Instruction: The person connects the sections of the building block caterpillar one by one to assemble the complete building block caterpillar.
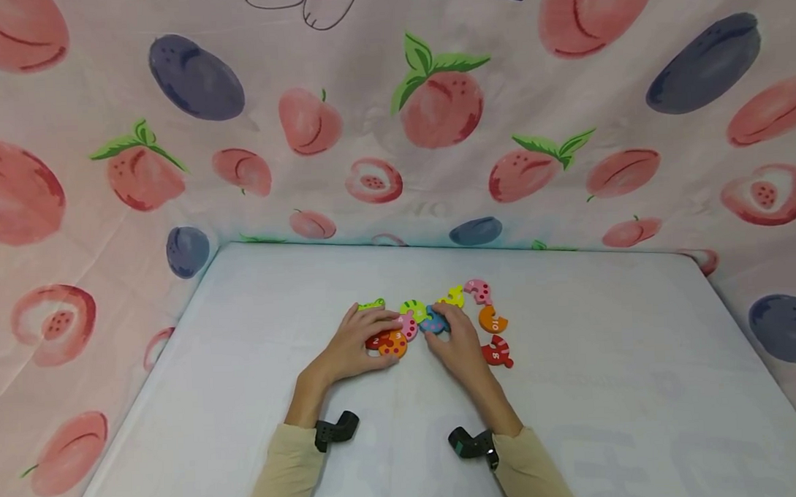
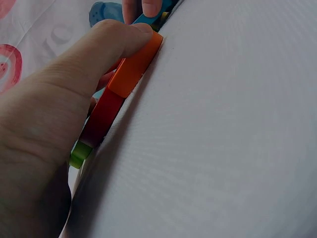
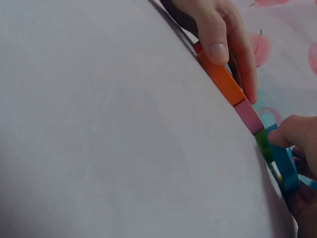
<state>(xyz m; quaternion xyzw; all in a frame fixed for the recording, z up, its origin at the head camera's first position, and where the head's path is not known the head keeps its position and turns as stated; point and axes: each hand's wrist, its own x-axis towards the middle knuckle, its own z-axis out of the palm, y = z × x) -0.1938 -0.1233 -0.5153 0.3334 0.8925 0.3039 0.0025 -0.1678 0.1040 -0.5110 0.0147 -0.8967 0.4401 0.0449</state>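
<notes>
Colourful numbered puzzle pieces form a curved row on the white table. My left hand (image 1: pixel 357 343) holds the row's left part, with its thumb against the edge of the orange spotted puzzle piece (image 1: pixel 393 345) and its fingers across the top. Beside that lie a red piece (image 2: pixel 103 115), a pink spotted piece (image 1: pixel 410 328) and a green striped piece (image 1: pixel 413 308). A light green piece with an eye (image 1: pixel 372 304) shows past the left fingers. Between thumb and fingers, my right hand (image 1: pixel 459 349) pinches a blue puzzle piece (image 3: pixel 282 161), slightly tilted against the green one.
Right of the right hand lie loose pieces: a yellow one (image 1: pixel 455 298), a pink one (image 1: pixel 480 291), an orange one marked 10 (image 1: pixel 493 320) and a red one marked 8 (image 1: pixel 497 351). A fruit-print cloth (image 1: pixel 367 132) hangs behind the white table (image 1: pixel 640 386).
</notes>
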